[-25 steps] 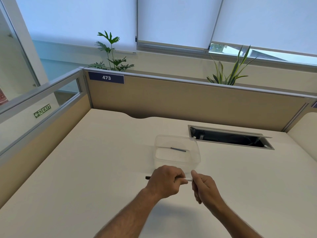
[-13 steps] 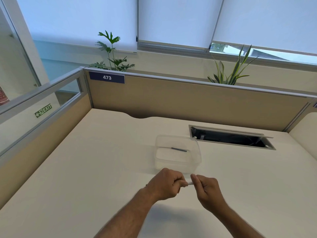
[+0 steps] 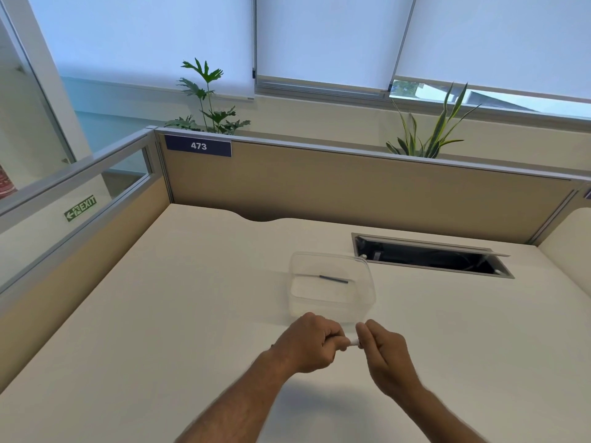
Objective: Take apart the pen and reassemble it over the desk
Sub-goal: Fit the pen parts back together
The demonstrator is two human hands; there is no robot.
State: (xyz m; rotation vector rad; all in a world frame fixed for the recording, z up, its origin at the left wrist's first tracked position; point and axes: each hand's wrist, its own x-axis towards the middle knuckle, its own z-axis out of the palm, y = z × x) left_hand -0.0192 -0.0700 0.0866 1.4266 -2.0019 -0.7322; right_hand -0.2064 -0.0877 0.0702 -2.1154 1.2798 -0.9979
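A: While both hands hover just above the desk [image 3: 160,314], the left hand [image 3: 308,343] is clenched in a fist round the pen [image 3: 352,342], of which only a short white stub shows between the two hands.

B: And the right hand [image 3: 382,350]?

A: Its fingertips pinch the right end of that stub. The hands have closed up. A second ago a longer white length showed between them, and a dark tip poked out past the left of the left fist. That tip is hidden now.

B: So the gap has shrunk?

A: Nearly gone, knuckles almost meeting. Both hands sit at the near edge of the clear plastic container [image 3: 364,302], same spot as before.

B: Anything in the tub?

A: A thin dark rod [image 3: 333,279] lies on its floor, unmoved since a second ago. What it is, I cannot tell.

B: Surroundings?

A: An open cable hatch [image 3: 428,257] to the far right, the tan partition [image 3: 351,193] with its plate 473 [image 3: 198,146] beyond, two plants behind it.
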